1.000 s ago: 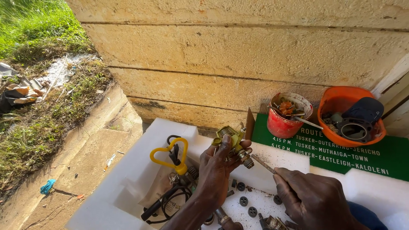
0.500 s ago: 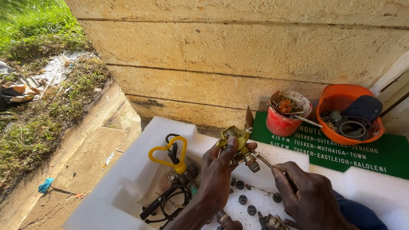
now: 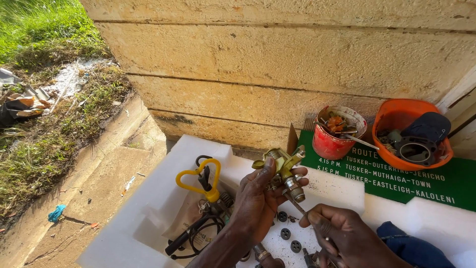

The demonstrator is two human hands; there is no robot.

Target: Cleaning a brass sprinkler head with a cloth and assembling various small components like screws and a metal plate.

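Tarnished yellow-brass valve fitting (image 3: 283,166) with threaded steel stem, raised above white foam tabletop (image 3: 342,186).
Left hand (image 3: 258,201) grip pinching its body; right hand (image 3: 342,238) grip closed on thin metal tool (image 3: 297,206) touching the stem.

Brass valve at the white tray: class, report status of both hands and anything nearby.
Left hand grips brass valve. Right hand holds thin tool against it. Small black discs lie below on white foam tray.
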